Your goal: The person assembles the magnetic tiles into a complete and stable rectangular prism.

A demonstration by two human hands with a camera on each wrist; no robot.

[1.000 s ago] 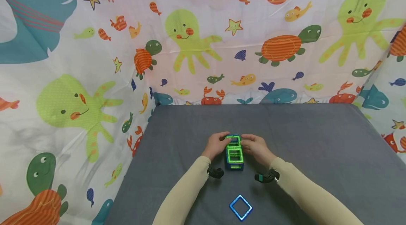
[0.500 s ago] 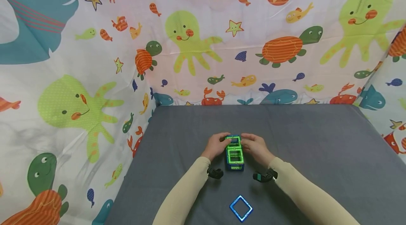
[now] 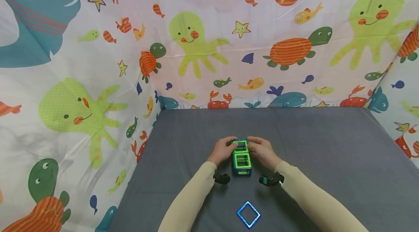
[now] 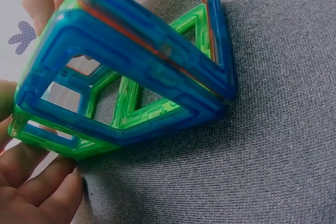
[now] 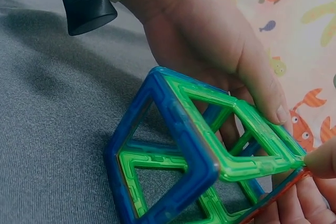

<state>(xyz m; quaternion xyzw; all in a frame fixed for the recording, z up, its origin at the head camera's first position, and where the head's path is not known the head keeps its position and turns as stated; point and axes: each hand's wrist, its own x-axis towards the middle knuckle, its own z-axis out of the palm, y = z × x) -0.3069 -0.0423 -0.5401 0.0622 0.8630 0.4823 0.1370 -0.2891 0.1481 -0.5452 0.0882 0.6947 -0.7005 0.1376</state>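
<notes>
A box built of magnetic tiles [image 3: 241, 152], green squares on top and blue ones along the sides, lies lengthwise on the grey cloth. My left hand [image 3: 223, 151] grips its far end, thumb near the upper edge and fingers along the left side. Opposite it, my right hand [image 3: 263, 152] holds the same end with fingertips at the right side. In the left wrist view the blue side tiles [image 4: 105, 29] hide part of the hands. The right wrist view shows the left thumb [image 5: 273, 103] against the green top and the right fingertips [image 5: 321, 160] at the end corner.
One loose blue square magnetic tile [image 3: 254, 208] lies nearer the body, turned like a diamond. Grey cloth [image 3: 311, 137] covers the table. A curtain printed with sea animals [image 3: 209, 83] stands behind it and along both sides.
My right hand and forearm have shifted slightly to the left, closer against the box. The left hand, the box and the loose tile hold nearly the same places.
</notes>
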